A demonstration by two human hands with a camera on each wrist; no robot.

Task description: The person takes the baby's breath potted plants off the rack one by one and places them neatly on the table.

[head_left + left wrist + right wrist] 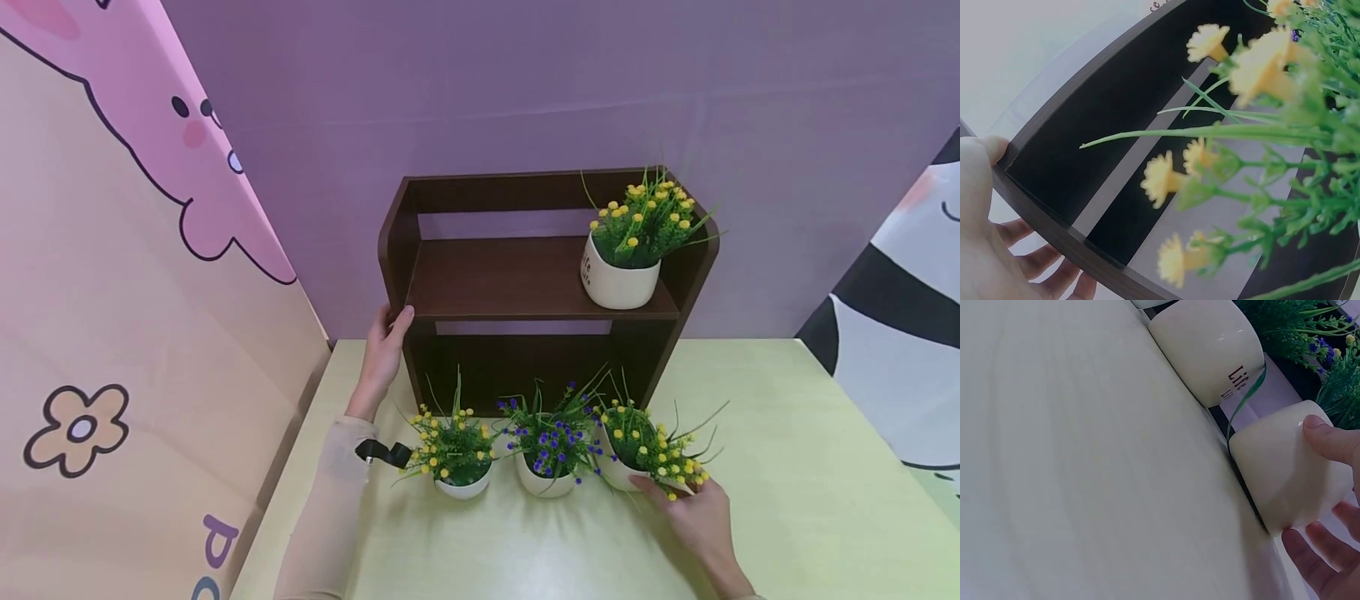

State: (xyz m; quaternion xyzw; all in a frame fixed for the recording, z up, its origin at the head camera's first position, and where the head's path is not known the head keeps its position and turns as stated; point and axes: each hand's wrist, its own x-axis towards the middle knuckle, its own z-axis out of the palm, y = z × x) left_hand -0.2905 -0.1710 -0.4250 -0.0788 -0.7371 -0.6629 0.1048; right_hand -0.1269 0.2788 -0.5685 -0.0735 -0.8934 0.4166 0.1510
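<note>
grasp stage, apparently: right hand [699, 512], fingers part-curled, holds the rightmost flowerpot [617, 477] in front of the shelf [495, 279]; left hand [382, 354] curls round the shelf's left edge. next move likely calls for lifting clear of neighbouring foliage [553, 443].

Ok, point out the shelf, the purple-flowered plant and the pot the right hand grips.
Shelf [495, 280]: head view, bare part of the upper board.
Purple-flowered plant [557, 437]: head view, middle of the blossoms.
Gripped pot [1280, 474]: right wrist view, pale outer wall.
</note>
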